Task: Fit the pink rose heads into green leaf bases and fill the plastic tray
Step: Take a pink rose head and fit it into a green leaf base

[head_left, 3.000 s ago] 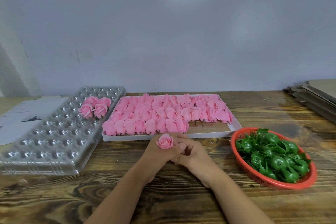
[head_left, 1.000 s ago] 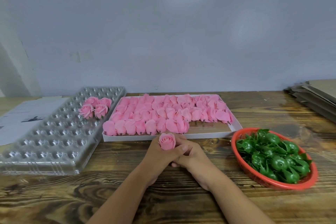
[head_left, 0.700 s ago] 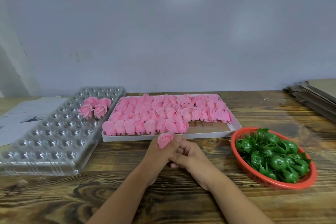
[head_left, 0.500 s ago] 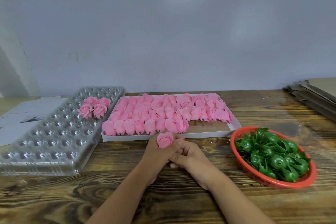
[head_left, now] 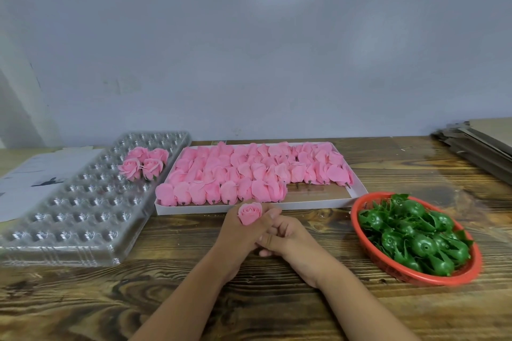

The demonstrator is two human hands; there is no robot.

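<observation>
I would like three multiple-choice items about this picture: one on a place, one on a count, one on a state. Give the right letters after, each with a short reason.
1. Where does the red basket of green leaf bases stand?
A. right of the white box
B. inside the plastic tray
C. left of the plastic tray

2. How many finished roses sit in the plastic tray?
A. none
B. four
C. twelve

3. What holds the single rose head near the front?
A. nothing, it lies on the table
B. the left hand
C. the basket

Answers:
1 A: the basket is at the white box's near right corner.
2 B: four roses cluster at the tray's far end.
3 B: the left hand grips it, with the right hand against it.
</observation>
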